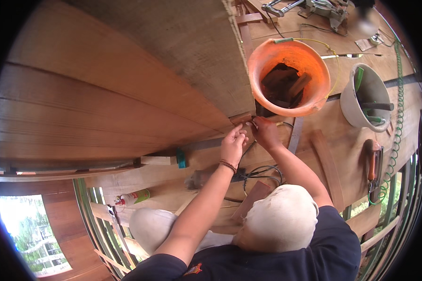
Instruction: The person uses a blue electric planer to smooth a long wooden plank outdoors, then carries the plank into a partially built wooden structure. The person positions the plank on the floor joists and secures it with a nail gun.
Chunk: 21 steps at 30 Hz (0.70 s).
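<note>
My left hand (234, 139) is beside the lower edge of a large plank panel (117, 98), index finger stretched toward a small reddish wood strip (241, 118) and the other fingers partly bent. It seems to hold nothing. Close on its right, my right hand (266, 133) has its fingers curled at the strip's end, just below the orange bucket (290, 112). The fingertips are pinched together, and whatever they hold is too small and hidden to name. A dark cable runs near both hands.
Wood offcuts fill the orange bucket. A pale bucket (349, 105) with tools stands right of it. An orange-handled tool (372, 159) lies beside a green coiled hose (399, 117). A dark power tool (204, 179), a glue tube (132, 196) and wood pieces (327, 164) lie around my knees.
</note>
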Motion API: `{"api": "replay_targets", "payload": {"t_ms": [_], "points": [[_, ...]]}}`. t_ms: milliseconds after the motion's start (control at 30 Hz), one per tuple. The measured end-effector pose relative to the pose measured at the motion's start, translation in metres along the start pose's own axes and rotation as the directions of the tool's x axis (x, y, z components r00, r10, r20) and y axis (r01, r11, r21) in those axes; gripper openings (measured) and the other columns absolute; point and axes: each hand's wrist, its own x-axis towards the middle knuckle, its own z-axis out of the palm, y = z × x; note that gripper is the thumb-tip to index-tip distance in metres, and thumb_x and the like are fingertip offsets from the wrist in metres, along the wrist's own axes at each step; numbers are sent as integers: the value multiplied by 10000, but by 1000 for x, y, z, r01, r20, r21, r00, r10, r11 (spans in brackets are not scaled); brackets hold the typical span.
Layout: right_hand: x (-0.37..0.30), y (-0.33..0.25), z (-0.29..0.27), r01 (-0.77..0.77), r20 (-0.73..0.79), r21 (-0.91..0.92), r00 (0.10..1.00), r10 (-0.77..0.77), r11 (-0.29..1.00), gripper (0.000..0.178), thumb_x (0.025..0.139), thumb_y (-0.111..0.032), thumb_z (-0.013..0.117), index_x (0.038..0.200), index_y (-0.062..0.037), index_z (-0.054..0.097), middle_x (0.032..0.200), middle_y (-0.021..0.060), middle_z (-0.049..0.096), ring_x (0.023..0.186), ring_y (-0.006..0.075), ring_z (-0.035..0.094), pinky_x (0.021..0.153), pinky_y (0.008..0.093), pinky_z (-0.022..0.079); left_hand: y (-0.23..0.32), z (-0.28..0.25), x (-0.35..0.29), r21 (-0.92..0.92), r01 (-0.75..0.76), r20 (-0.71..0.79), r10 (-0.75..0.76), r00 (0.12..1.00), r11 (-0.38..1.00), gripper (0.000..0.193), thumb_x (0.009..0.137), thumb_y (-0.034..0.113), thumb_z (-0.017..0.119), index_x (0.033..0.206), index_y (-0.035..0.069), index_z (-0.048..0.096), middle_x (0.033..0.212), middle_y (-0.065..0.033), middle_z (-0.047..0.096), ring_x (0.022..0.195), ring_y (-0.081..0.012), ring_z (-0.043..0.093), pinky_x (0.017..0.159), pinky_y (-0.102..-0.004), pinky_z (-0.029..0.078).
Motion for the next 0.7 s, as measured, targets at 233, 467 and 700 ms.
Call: {"api": "replay_targets", "payload": {"t_ms": [233, 467, 700], "points": [[2, -2, 0, -98, -9, 29, 995, 98, 995, 229, 873, -260, 709, 959, -68, 619, 865, 163, 670, 789, 389, 674, 655, 486, 532, 25, 2, 15, -135, 74, 20, -72, 997, 988, 308, 996, 69, 571, 1289, -21, 596, 1165, -105, 689, 974, -166, 679, 817, -291, 553], [-86, 31, -83, -312, -56, 23, 948, 313, 950, 186, 856, -246, 686, 913, -74, 646, 847, 157, 675, 818, 370, 681, 718, 488, 545, 41, 8, 8, -284, 235, 129, -206, 970, 930, 302, 1025, 291, 604, 1168, 26, 623, 1130, -121, 676, 1006, -203, 630, 865, -366, 522], [-174, 166, -300, -639, -666, -436, 703, 250, 633, 109, 747, -111, 652, 837, -59, 620, 858, 173, 661, 821, 362, 644, 744, 468, 531, 19, -45, 41, -381, 237, -52, -276, 960, 894, 294, 1044, 324, 552, 1152, 66, 641, 1129, -71, 689, 1077, -181, 624, 934, -377, 519]]}}
